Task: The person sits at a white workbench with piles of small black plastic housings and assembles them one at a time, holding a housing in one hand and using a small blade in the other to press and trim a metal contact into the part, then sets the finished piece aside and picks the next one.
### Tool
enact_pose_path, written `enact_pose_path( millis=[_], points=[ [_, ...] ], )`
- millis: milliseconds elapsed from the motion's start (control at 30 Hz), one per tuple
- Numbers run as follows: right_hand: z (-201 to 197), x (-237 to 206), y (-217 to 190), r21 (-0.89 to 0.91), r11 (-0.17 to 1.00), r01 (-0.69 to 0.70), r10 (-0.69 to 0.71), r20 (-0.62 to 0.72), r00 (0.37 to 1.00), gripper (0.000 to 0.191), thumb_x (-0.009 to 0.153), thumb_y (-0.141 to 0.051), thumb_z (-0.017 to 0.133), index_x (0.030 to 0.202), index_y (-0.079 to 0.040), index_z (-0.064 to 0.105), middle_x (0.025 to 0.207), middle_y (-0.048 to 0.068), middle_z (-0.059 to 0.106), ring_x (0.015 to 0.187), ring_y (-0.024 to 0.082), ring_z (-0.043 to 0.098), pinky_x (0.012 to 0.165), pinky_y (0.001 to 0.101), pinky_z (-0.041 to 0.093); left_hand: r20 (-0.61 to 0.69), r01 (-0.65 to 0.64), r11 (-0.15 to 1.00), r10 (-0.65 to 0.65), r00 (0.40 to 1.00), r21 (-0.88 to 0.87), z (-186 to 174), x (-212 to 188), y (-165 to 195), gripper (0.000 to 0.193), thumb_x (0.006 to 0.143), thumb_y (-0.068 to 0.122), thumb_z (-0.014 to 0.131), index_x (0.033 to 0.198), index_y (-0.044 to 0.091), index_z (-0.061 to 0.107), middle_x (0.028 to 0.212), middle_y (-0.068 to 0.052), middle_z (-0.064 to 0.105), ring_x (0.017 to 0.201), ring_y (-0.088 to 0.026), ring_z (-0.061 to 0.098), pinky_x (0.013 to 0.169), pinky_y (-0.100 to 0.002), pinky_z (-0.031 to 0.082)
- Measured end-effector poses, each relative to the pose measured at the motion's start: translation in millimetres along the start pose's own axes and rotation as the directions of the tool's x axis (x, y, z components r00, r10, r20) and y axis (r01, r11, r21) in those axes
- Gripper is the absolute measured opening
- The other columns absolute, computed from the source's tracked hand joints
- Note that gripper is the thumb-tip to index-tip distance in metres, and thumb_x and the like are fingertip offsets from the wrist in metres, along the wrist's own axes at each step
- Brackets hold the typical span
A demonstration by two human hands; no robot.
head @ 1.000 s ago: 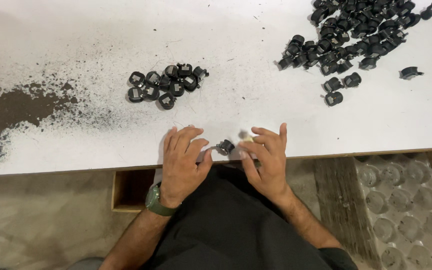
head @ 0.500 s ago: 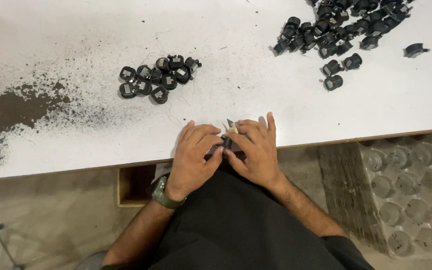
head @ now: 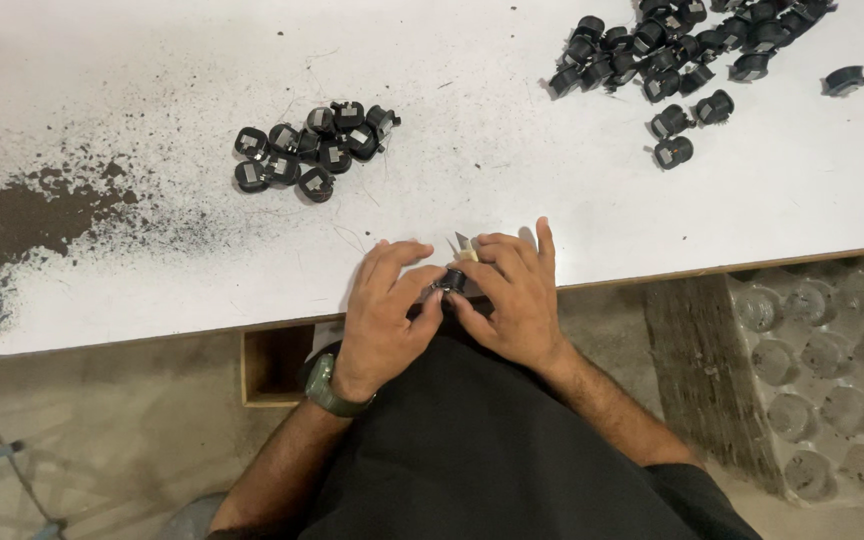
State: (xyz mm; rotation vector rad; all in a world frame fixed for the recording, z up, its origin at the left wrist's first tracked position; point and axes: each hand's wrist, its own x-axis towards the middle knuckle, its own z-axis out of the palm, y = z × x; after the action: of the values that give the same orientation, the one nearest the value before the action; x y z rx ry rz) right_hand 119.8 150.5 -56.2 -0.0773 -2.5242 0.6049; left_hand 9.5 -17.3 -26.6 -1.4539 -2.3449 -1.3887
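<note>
Both hands meet at the front edge of a white table (head: pixel 572 210). My left hand (head: pixel 387 310), with a green watch on its wrist, and my right hand (head: pixel 512 295) pinch one small black round part (head: pixel 451 280) between their fingertips. A pale blade-like tip (head: pixel 464 243) sticks out above my right hand's fingers; what it belongs to is hidden. A small cluster of similar black parts (head: pixel 310 150) lies on the table up and to the left of my hands. A larger heap of black parts (head: pixel 687 45) lies at the far right.
Dark worn patches (head: pixel 22 200) mark the table's left side. A single black part (head: pixel 845 78) lies alone at the top right. Below the table are a wooden box (head: pixel 272 362) and a grey moulded tray (head: pixel 832 370) on the floor at the right.
My hands have drawn closer together around the small black part and slid slightly toward the table's front edge. The view shifted a little.
</note>
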Motion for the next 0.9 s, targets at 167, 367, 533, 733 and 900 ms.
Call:
enact_pose_path(
  millis=[167,367,533,733,900],
  points=[
    [1,0,0,-0.005,1.0,0.006,-0.006,-0.002,1.0,0.035,0.083,-0.026,0.083,0.115,-0.013,0.073,0.114,0.006,0.062,0.127,0.026,0.056,0.127,0.0625,0.008,0.029,0.018,0.999,-0.017,0.999,-0.033,1,0,-1,0.019,0.084,0.007,0.075,0.103,0.008,0.07,0.122,-0.009,0.067,0.119,-0.03,0.063,0.113,-0.05,0.046],
    [2,0,1,-0.007,1.0,-0.005,0.005,0.001,1.0,0.035,0.082,-0.027,0.084,0.112,-0.013,0.072,0.112,0.006,0.062,0.126,0.026,0.057,0.126,0.0635,0.008,0.023,0.256,0.887,-0.268,0.963,-0.383,-9,1,-6,0.011,0.097,0.008,0.067,0.108,0.006,0.067,0.126,-0.009,0.068,0.116,-0.022,0.066,0.096,-0.038,0.054],
    [2,-1,1,-0.014,1.0,-0.012,0.012,-0.002,1.0,0.035,0.082,-0.026,0.083,0.113,-0.014,0.072,0.113,0.006,0.062,0.127,0.027,0.057,0.127,0.0634,0.008,0.006,0.073,0.994,-0.073,0.997,-0.079,-2,1,0,0.021,0.086,0.009,0.074,0.107,0.006,0.07,0.127,-0.012,0.065,0.121,-0.029,0.061,0.107,-0.046,0.046],
    [4,-1,2,-0.022,1.0,0.013,-0.014,-0.024,1.0,0.034,0.083,-0.026,0.084,0.111,-0.012,0.072,0.112,0.006,0.062,0.126,0.026,0.057,0.126,0.0652,0.008,0.017,0.097,0.972,-0.095,0.995,-0.216,1,-1,-4,0.013,0.094,0.008,0.073,0.107,0.007,0.072,0.127,-0.008,0.068,0.124,-0.027,0.063,0.115,-0.045,0.045],
    [4,-4,2,-0.011,1.0,-0.008,0.008,-0.031,0.999,0.035,0.081,-0.027,0.085,0.109,-0.01,0.072,0.113,0.006,0.062,0.126,0.026,0.057,0.126,0.0654,0.01,-0.007,0.262,0.905,-0.28,0.96,-0.335,-8,-1,-8,0.012,0.096,0.013,0.07,0.107,0.008,0.071,0.13,-0.006,0.067,0.116,-0.023,0.066,0.099,-0.038,0.054]
  ],
)
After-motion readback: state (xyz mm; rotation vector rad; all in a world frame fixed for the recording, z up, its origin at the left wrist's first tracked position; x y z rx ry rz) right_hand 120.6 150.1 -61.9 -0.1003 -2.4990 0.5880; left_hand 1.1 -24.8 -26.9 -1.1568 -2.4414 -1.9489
